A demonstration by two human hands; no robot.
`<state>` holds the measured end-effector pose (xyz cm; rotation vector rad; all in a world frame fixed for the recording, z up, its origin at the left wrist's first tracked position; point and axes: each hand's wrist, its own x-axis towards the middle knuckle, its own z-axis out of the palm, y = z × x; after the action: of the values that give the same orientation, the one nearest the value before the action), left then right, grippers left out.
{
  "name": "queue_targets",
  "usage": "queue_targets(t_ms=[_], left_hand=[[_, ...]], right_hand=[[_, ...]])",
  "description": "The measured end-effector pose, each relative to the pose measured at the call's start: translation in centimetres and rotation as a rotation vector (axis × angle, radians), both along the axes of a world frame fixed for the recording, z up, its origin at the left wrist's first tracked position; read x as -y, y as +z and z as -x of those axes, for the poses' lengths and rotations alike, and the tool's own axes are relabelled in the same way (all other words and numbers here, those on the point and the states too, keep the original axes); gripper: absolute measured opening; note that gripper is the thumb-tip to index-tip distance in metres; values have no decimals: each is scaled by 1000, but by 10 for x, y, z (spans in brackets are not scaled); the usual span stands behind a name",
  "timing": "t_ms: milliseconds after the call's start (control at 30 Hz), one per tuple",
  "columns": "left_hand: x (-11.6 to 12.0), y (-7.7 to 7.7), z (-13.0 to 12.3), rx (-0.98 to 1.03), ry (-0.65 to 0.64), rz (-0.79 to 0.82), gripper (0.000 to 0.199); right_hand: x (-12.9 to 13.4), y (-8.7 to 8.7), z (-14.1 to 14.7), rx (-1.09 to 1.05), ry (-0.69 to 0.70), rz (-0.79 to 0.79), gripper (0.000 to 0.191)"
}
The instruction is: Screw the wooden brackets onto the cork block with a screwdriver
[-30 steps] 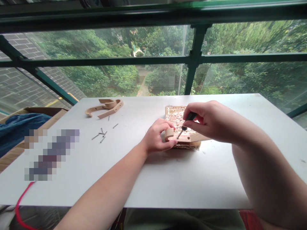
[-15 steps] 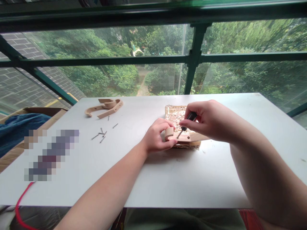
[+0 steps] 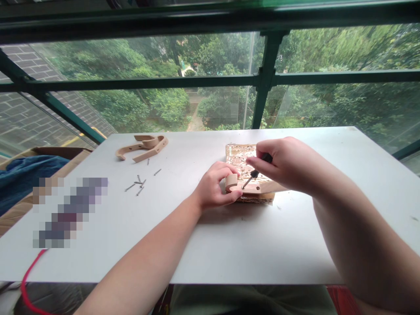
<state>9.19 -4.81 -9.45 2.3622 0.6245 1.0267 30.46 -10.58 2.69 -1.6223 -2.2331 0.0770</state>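
My left hand [image 3: 218,184] grips the curled end of a light wooden piece [image 3: 251,188], which lies across the near part of a scuffed, pitted block [image 3: 241,153]. In my right hand [image 3: 282,162] is a black-handled screwdriver [image 3: 254,174], held tilted. Its tip meets a screw head in the wooden piece, close to my left fingers. Right of the tip, a dark hole shows in the wood. The far right end of the piece passes under my right hand and is partly hidden.
Two curved wooden pieces [image 3: 149,151] lie at the table's back left. Several loose screws [image 3: 139,183] are scattered in front of them. A blurred-out item [image 3: 70,212] and red cord [image 3: 28,271] are at left, beside a cardboard box [image 3: 75,154] holding blue cloth.
My right fingers have shifted on the screwdriver handle, with the thumb and fingertips raised slightly. The handle leans a little farther right. My left hand and the wooden piece stay in place.
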Motion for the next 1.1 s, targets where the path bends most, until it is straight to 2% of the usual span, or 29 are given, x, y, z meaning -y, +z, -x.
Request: queue_targets(t_ms=[167, 333, 433, 767, 1100], left_hand=[[0, 0, 0, 0, 1, -3, 22], [-1, 0, 1, -12, 12, -22, 23], [-1, 0, 1, -14, 12, -25, 23], [-1, -1, 0, -19, 15, -16, 23], [0, 1, 0, -7, 5, -2, 24]], right_hand=[[0, 0, 2, -20, 0, 56, 35], [6, 7, -1, -31, 127, 136, 6], [7, 7, -3, -38, 140, 162, 16], [11, 10, -4, -18, 123, 215, 5], [3, 4, -3, 27, 55, 84, 30]])
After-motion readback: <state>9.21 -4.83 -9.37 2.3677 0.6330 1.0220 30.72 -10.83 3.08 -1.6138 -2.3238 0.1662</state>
